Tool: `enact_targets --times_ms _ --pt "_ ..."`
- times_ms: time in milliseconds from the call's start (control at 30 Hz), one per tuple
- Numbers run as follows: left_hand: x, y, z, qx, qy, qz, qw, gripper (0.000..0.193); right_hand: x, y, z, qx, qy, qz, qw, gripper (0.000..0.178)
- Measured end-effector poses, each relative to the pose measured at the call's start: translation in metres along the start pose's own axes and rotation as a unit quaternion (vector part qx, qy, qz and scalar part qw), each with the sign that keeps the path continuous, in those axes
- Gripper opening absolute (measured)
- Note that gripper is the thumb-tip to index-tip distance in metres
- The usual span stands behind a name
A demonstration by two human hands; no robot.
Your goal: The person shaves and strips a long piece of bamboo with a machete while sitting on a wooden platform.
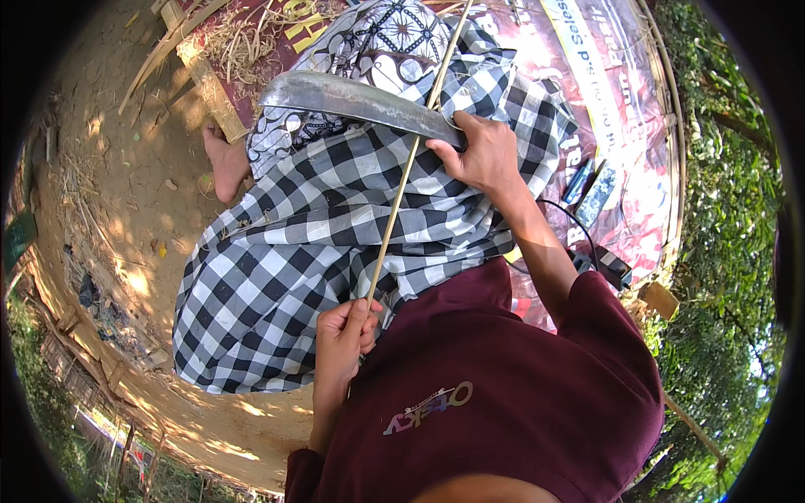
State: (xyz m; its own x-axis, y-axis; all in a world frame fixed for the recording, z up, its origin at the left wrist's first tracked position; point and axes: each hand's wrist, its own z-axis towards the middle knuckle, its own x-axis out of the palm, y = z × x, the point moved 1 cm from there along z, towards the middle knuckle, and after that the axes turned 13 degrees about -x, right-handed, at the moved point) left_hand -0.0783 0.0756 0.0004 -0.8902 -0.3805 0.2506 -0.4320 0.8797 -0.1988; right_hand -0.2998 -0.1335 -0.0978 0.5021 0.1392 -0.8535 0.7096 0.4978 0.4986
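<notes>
My left hand (344, 331) is closed in a pinch on the near end of a thin bamboo strip (396, 210), which slants far and slightly right across my black-and-white checkered sarong (293, 218). My right hand (485, 157) is wrapped round the right end of a big curved machete (360, 99), handle hidden in there. The blade lies crosswise over the strip, tip pointing left. Phone-like slab (597, 193)'s off to the right on the red printed banner (646, 142).
</notes>
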Motion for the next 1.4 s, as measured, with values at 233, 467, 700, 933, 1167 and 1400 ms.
enact_targets --times_ms 233,467,700,933,1167,1400 --pt "0.009 -0.016 0.018 0.035 0.02 0.05 0.998 0.028 -0.008 0.004 0.003 -0.008 -0.003 0.014 1.0 0.058" --pt "0.053 -0.046 0.072 0.053 0.072 0.02 0.996 0.027 -0.017 0.022 0.002 -0.107 0.045 0.003 0.993 0.065" --pt "0.085 -0.079 0.108 0.107 0.093 0.025 0.99 0.024 -0.016 0.024 -0.004 -0.091 0.048 0.024 0.994 0.064" --pt "0.078 -0.078 0.129 0.104 0.142 0.001 0.984 0.026 -0.01 0.024 -0.003 -0.082 0.049 0.0 0.995 0.06" --pt "0.064 -0.065 0.104 0.066 0.109 -0.01 0.992 0.027 -0.005 0.022 -0.005 -0.022 0.048 -0.026 0.998 0.056" --pt "0.03 -0.035 0.06 0.029 0.059 -0.002 0.998 0.028 -0.001 0.017 -0.005 -0.003 0.04 -0.027 0.999 0.057"
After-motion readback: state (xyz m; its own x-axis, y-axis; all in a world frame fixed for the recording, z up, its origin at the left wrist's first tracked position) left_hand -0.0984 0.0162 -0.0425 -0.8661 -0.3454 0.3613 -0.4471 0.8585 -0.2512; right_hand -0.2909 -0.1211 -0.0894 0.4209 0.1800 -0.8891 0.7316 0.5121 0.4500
